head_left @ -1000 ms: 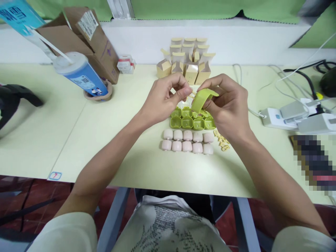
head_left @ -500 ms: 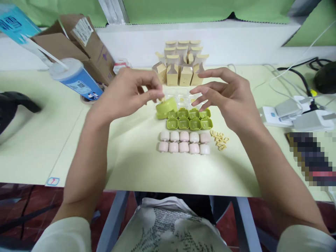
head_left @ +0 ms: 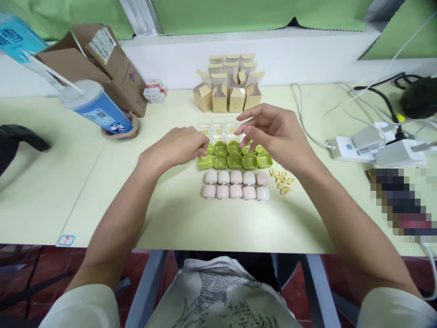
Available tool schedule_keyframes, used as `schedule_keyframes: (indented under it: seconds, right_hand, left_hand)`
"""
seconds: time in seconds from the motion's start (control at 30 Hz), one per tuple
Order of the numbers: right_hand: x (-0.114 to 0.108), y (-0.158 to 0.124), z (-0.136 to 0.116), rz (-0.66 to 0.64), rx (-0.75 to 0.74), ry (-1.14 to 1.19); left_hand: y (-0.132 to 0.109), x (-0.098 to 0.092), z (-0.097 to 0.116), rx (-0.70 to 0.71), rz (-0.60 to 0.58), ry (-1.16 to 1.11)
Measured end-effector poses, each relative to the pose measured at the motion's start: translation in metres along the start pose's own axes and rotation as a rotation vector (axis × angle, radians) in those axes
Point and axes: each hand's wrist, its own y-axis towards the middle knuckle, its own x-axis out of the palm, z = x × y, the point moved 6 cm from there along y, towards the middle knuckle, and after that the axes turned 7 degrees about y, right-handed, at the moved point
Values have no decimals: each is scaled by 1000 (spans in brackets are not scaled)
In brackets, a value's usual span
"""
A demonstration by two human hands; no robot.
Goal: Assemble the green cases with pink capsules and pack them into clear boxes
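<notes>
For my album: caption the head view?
Left hand at the end case of the green rows; right hand hovers open above.

Partly hidden behind the right hand (head_left: 276, 136): back row of green cases (head_left: 227, 148). Pixelated beyond reading: dark patch (head_left: 399, 202) at right. Cut by left edge: black object (head_left: 13, 141).

Pale table (head_left: 51, 182), white wall ledge (head_left: 307, 50), green backdrop (head_left: 239, 11).

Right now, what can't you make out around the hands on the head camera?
Head view:
- Whether the left hand grips the end green case: its curled fingers hide the contact.
- Back row of green cases: partly hidden behind the right hand.
- Yellow pieces: too small to identify.
- Object at far right: pixelated.
</notes>
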Motion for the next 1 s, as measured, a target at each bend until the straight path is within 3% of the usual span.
schedule_keyframes:
  seconds: [0.23, 0.4, 0.57, 1.0]
  right_hand:
    - [2, 0, 4, -22, -15, 0]
    - [1, 1, 6, 3, 23, 63]
    - [0, 2, 4, 42, 98, 131]
    - [3, 2, 2, 43, 151, 120]
  left_hand:
    - [3, 1, 12, 15, -16, 48]
    - [3, -1, 10, -51, -25, 116]
    - [5, 8, 11, -60, -119, 118]
    - [9, 12, 9, -61, -85, 135]
